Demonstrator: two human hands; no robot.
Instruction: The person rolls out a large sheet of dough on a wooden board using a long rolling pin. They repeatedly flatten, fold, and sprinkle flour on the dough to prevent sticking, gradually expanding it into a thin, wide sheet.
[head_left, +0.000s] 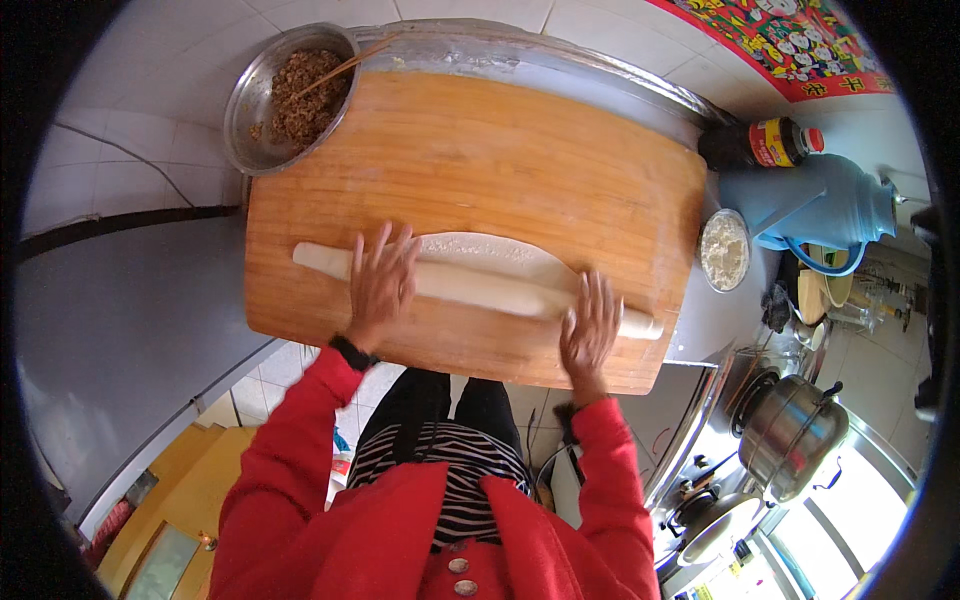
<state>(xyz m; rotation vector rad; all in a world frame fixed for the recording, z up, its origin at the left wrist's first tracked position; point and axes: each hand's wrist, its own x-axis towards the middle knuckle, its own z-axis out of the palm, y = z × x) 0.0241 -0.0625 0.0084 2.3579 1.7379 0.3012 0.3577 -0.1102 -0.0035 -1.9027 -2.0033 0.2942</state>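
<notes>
A pale wooden rolling pin (321, 259) lies slantwise across a large wooden board (517, 157). A floured sheet of dough (495, 251) shows as a curved flap just beyond the pin; it seems wrapped around the pin's middle. My left hand (382, 285) rests flat on the pin near its left end, fingers spread and slightly blurred. Towards the right end my right hand (591, 322) presses on the pin the same way, its fingers straight. Neither hand curls around the pin. Whatever dough is under the palms is hidden.
A metal bowl (251, 124) of minced filling (300, 112) with chopsticks (349, 66) overlaps the board's far left corner. To the right stand a bowl of flour (724, 251), a blue thermos jug (814, 199) and a dark bottle with a red cap (757, 144). A steel pot (795, 439) sits further right.
</notes>
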